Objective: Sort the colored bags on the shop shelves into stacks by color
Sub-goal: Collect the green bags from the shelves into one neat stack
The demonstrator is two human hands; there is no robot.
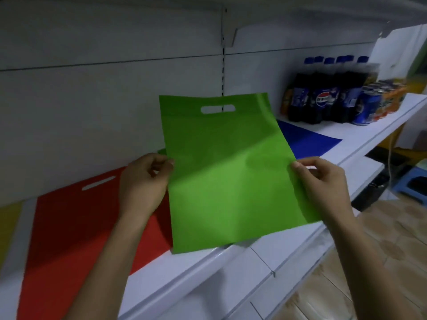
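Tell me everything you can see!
shelf: one, white, running left to right
green bag: one, green, held above shelf
red bag: one, red, flat on shelf, left
yellow bag: one, yellow, far left
blue bag: one, blue, on shelf, right of green bag
bottles: several, dark, blue caps, back right
cans: several, blue and orange, beside bottles
stool: one, blue, floor, right
left hand: one, pinching green bag's left edge
right hand: one, pinching its right edge

On the shelf point(196, 257), left bag point(76, 227) and right bag point(307, 142) flank the held bag point(226, 172), bottles point(323, 98) farther right.
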